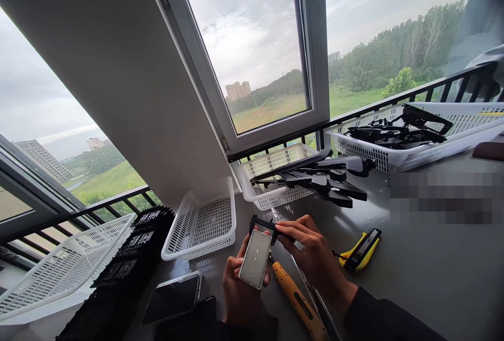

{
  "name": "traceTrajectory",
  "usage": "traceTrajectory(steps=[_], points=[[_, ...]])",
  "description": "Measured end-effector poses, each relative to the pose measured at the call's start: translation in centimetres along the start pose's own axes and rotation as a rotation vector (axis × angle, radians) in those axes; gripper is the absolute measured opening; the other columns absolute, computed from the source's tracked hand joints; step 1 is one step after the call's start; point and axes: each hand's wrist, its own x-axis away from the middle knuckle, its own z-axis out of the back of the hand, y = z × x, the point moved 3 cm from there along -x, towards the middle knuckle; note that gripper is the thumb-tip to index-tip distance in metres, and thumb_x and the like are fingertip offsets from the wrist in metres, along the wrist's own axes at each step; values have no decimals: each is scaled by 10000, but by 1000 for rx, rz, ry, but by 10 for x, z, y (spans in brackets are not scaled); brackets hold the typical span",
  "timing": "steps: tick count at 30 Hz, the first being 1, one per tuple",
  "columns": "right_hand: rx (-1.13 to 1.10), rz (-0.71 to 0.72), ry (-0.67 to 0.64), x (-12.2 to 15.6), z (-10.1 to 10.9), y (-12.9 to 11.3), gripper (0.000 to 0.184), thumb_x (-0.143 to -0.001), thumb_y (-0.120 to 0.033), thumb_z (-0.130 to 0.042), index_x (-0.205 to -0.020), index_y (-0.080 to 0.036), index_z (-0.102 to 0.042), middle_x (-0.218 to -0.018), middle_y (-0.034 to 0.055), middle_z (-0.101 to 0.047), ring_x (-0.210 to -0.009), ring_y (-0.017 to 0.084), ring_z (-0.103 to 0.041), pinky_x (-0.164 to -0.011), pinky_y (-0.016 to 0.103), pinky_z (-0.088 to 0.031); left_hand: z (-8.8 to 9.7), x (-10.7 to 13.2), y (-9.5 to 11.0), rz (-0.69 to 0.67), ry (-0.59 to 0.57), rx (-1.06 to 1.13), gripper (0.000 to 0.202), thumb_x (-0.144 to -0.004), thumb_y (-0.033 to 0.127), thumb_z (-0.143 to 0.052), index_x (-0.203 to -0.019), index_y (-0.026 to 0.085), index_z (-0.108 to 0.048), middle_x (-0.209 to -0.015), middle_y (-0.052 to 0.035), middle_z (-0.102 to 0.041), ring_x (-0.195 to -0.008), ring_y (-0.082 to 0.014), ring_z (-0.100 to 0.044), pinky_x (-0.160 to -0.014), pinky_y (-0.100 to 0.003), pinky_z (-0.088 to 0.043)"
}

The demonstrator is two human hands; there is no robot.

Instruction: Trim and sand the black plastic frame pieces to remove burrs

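Observation:
My left hand (246, 299) is closed around a small grey rectangular block (255, 259) with a lighter rim, held tilted above the table. My right hand (309, 246) pinches a black caliper (263, 222) by its right end. The caliper lies across the block's upper end, its jaws at either side; whether both touch cannot be made out. Below my right hand, an orange-handled tool (297, 299) lies on the table, its tip close to the block. A yellow and black utility knife (360, 249) rests to the right of my right hand.
A phone (173, 297) lies at the left near stacked black trays (122, 267). White baskets stand along the window: one at far left (71, 267), one in the middle (200, 223), one with black parts (311, 181) sticking out, and a large one (388, 160) at right.

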Motion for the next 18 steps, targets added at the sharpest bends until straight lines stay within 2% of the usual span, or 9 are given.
traceTrajectory(steps=[8,10,13,16,18], points=[[16,19,5,-2,5,-6,217,-1050,-302,-647,-1200,-276,-802,-1231,24,-810,-1039,249,-748,-876,387,-630,-7,6,6,-18,8,-72,696,-839,412,-647,-1492,174,-604,-1206,-146,-796,-539,-153,-609,-616,-310,-519],[34,33,3,-2,5,-8,214,-1044,-294,-655,-1194,-279,-805,-1224,22,-812,-1033,251,-739,-868,390,-633,-4,6,10,4,15,-124,705,-826,433,-695,-1480,182,-615,-1256,-147,-779,-608,-176,-648,-640,-321,-529],[62,49,-24,-1,4,-9,204,-1036,-275,-668,-1186,-269,-806,-1227,27,-812,-1039,258,-721,-869,395,-636,3,4,16,17,54,-208,654,-825,447,-740,-1424,194,-662,-1285,-138,-766,-817,-245,-714,-721,-346,-551],[81,65,-55,0,3,-10,204,-1026,-240,-680,-1187,-271,-801,-1226,28,-812,-1049,259,-710,-875,397,-640,11,0,18,-35,129,-316,552,-831,509,-768,-1272,178,-749,-1150,-119,-798,-925,-272,-717,-792,-349,-549],[93,85,-68,0,2,-10,201,-1025,-230,-679,-1181,-272,-799,-1224,33,-812,-1042,260,-703,-873,407,-643,14,-3,20,-86,163,-408,511,-808,563,-797,-1124,162,-789,-990,-94,-801,-859,-243,-702,-751,-311,-531]])
